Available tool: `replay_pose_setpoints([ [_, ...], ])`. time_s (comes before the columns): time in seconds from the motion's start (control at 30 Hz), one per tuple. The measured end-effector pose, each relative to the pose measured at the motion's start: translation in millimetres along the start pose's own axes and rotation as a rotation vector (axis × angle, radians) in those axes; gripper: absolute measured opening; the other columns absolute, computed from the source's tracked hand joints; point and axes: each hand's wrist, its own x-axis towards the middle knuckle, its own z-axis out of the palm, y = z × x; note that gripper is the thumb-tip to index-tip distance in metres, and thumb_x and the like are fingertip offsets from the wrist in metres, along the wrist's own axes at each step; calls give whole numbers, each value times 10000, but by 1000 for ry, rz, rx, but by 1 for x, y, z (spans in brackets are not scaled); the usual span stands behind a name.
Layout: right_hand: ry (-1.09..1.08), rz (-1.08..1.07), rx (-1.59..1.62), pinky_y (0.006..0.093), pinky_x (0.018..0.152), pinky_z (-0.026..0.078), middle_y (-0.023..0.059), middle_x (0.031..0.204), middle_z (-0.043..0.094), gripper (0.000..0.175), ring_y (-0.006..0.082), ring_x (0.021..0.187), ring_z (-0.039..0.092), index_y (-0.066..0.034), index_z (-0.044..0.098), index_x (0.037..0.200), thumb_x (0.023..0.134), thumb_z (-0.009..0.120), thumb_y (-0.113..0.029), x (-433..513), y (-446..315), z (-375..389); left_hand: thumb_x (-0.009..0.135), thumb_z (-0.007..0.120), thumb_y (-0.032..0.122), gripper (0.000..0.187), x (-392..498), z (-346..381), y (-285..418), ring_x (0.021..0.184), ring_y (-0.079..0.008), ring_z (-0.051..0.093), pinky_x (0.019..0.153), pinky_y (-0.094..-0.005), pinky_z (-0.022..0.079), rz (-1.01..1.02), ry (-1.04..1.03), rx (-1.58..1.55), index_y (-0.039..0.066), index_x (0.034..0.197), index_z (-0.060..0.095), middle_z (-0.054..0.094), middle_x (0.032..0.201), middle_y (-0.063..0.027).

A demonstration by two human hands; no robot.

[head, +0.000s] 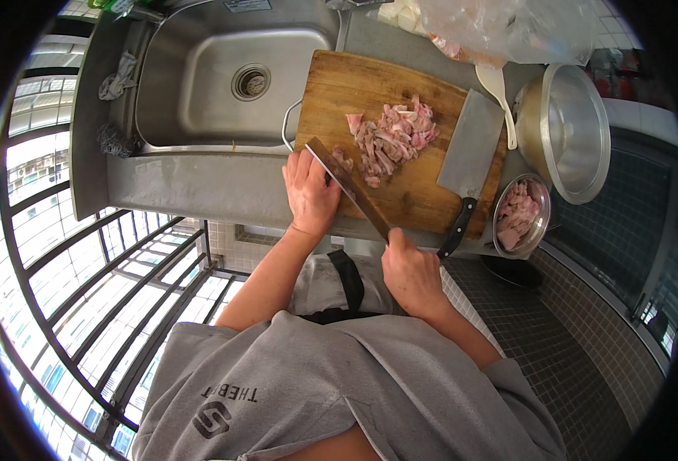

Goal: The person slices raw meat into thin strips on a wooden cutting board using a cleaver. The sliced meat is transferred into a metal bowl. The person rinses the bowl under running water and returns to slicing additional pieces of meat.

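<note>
My right hand point(411, 271) grips a knife point(353, 190), its handle hidden in the fist. The blade is seen nearly edge-on and slants up and left across the near left corner of a wooden cutting board point(339, 80). Close against the blade's left side, my left hand point(313, 193) has its fingers bent at the board's edge; whatever lies beneath them is hidden. A small bit of meat point(342, 159) sits just beyond the blade. Cut strips of pale pink meat point(396, 138) form a loose pile mid-board. At the board's right lies a cleaver point(472, 144), its black handle towards me.
Left of the board is a steel sink point(201, 86), with a scouring pad point(114, 141) and a cloth point(118, 78) on its ledge. On the right stand a small bowl of meat point(520, 213), a large metal bowl point(578, 132) and a white spatula point(495, 86). Behind is a plastic bag point(506, 29).
</note>
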Motion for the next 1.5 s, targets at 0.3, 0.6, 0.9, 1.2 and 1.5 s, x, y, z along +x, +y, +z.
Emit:
replay_pose_setpoints([
  [0.3, -56, 17, -28, 488, 540, 524, 193, 696, 641, 99, 397, 602, 653, -19, 458, 933, 870, 523, -58, 17, -4, -4, 624, 702, 7, 252, 10, -4, 5, 782, -282, 494, 663, -402, 366, 56, 37, -39, 99, 734, 495, 478, 771, -62],
  [0.6, -160, 97, 99, 520, 565, 517, 206, 630, 623, 152, 415, 592, 641, -12, 501, 961, 869, 578, -106, 14, 14, -23, 640, 690, -53, 242, 5, -1, 2, 768, -299, 508, 672, -389, 388, 51, 22, -73, 78, 738, 511, 516, 776, -72],
  [0.9, -62, 10, 63, 550, 632, 488, 237, 665, 619, 207, 446, 687, 634, 6, 523, 1058, 905, 563, -127, 92, -22, -12, 654, 678, -19, 229, 4, -5, -3, 769, -295, 503, 655, -407, 386, 146, 0, -79, 81, 740, 491, 485, 782, -77],
  [1.2, 122, 157, 122, 527, 592, 479, 241, 644, 601, 193, 438, 643, 621, 20, 537, 1029, 900, 582, -116, 46, 5, -6, 684, 691, -17, 220, 1, 0, -1, 774, -289, 508, 678, -396, 399, 91, 95, -69, 85, 742, 505, 503, 792, -69],
  [1.5, 105, -19, 168, 525, 570, 473, 225, 624, 598, 176, 433, 629, 623, 9, 518, 1005, 900, 583, -117, 30, -5, 0, 675, 670, -44, 211, -1, 2, 0, 756, -310, 507, 680, -414, 416, 84, 127, -41, 66, 741, 502, 499, 767, -90],
])
